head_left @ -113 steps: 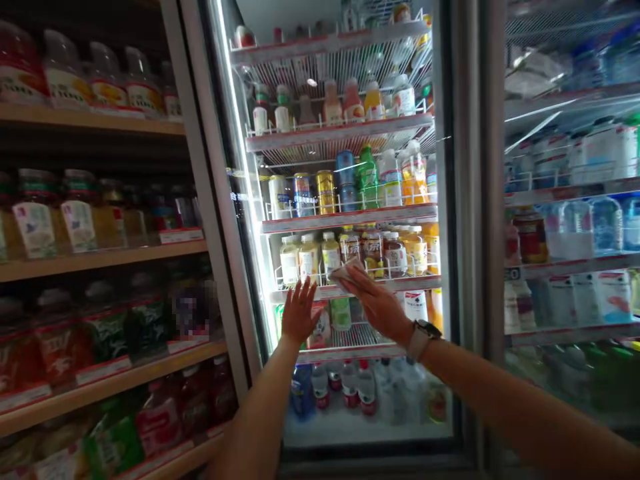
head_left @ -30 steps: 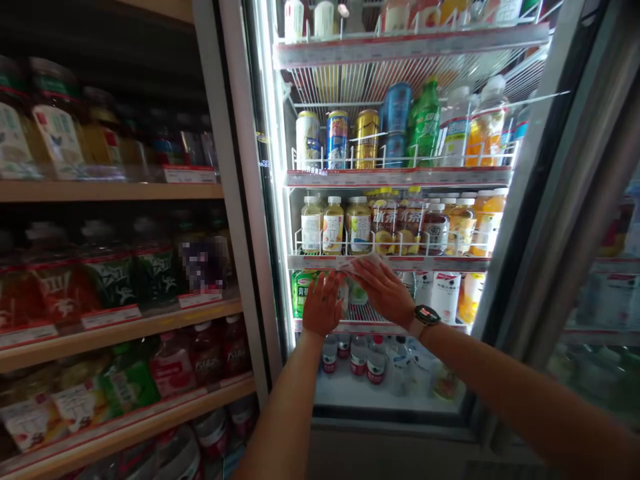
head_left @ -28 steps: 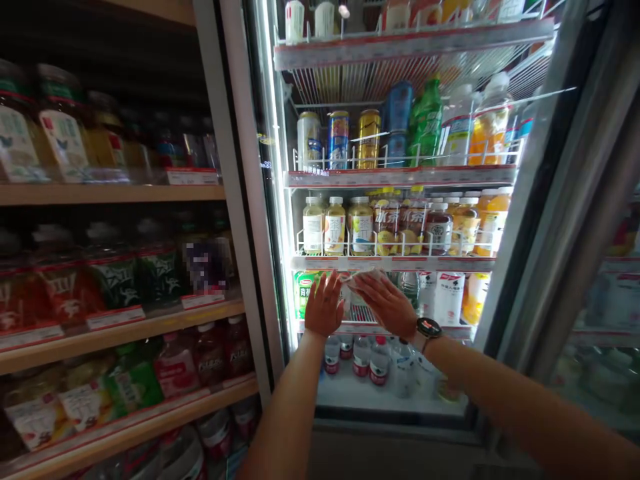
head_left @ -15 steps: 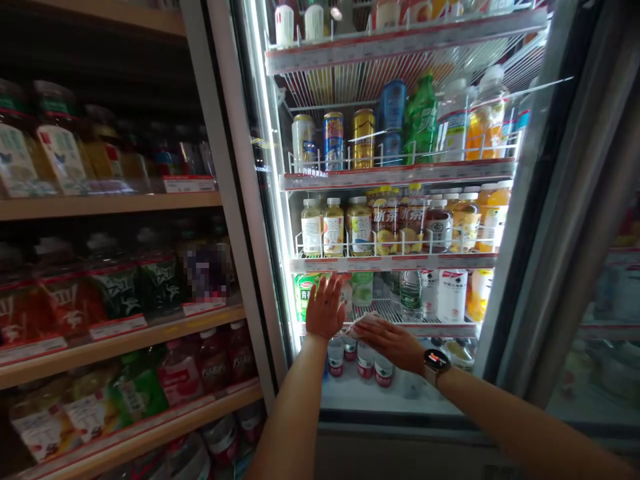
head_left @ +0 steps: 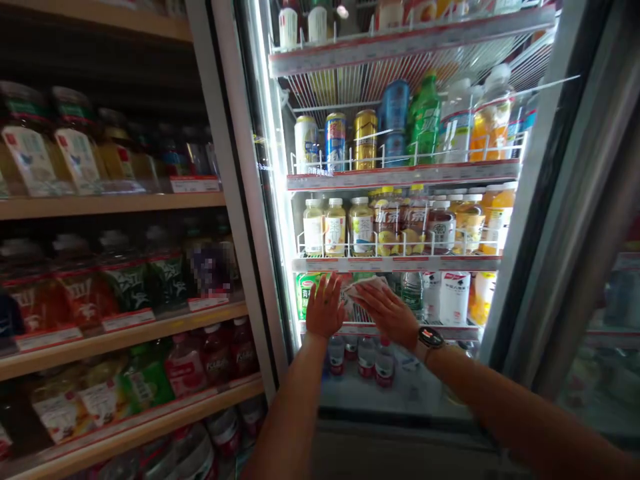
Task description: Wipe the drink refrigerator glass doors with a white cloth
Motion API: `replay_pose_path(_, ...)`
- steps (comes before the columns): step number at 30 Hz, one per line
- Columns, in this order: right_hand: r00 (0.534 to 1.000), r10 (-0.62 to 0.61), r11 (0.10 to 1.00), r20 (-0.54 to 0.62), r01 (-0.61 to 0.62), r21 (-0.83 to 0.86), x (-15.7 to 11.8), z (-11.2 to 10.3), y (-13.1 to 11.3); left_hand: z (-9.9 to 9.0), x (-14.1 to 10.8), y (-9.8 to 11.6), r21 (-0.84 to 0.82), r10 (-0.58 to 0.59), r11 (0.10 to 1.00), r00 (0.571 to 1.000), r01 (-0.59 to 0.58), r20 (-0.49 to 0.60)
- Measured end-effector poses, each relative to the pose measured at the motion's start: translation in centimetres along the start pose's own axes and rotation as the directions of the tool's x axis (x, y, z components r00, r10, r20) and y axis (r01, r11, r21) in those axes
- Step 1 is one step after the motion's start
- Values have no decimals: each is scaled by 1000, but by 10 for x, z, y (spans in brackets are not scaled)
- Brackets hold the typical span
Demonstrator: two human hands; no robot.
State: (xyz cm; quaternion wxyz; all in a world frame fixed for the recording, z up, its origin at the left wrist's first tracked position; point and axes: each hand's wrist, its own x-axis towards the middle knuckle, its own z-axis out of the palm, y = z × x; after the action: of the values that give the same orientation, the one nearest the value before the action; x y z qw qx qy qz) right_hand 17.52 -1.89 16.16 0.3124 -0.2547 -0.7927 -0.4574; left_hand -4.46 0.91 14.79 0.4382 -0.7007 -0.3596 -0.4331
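My left hand (head_left: pixel 325 308) lies flat against the glass door of a lit drinks fridge (head_left: pixel 520 220), fingers spread, holding nothing. To its right, my right hand (head_left: pixel 386 315) presses a folded pale cloth (head_left: pixel 367 287) to the glass, just at the level of a red-edged wire shelf (head_left: pixel 395 264). The fingers partly cover the cloth. A round smartwatch (head_left: pixel 430 338) sits on my right wrist. Behind the glass stand cans and bottled drinks (head_left: pixel 363 227), some partly hidden by my hands.
Wooden shelves of bottled drinks with red price strips (head_left: pixel 110 207) stand left of the fridge. A metal door frame (head_left: pixel 550 200) runs along the right side, with another glass-fronted fridge (head_left: pixel 610 320) beyond it. Bottles (head_left: pixel 367 357) stand on the fridge's lowest level.
My right hand and the cloth have slid upward on the glass, from below the shelf edge to level with it. My left hand has stayed in place, and the view has shifted slightly.
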Motion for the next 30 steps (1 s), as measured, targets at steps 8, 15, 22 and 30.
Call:
replay_pose_path(8,996,-73,994,45,69,90,-59,27,-40,0,-1,1,0,-5,1000,1000,5,9)
replay_pose_path(15,987,-151,983,58,143,119,-51,11,-27,1,-1,1,-3,-14,1000,1000,14,22)
replay_pose_path(22,998,62,998,-3,-62,17,33,-18,25,-2,2,2,-1,0,1000,1000,0,-5)
replay_pose_path(30,993,116,993,-35,-116,22,17,0,-6,0,-1,1,52,5,999,1000,-5,2)
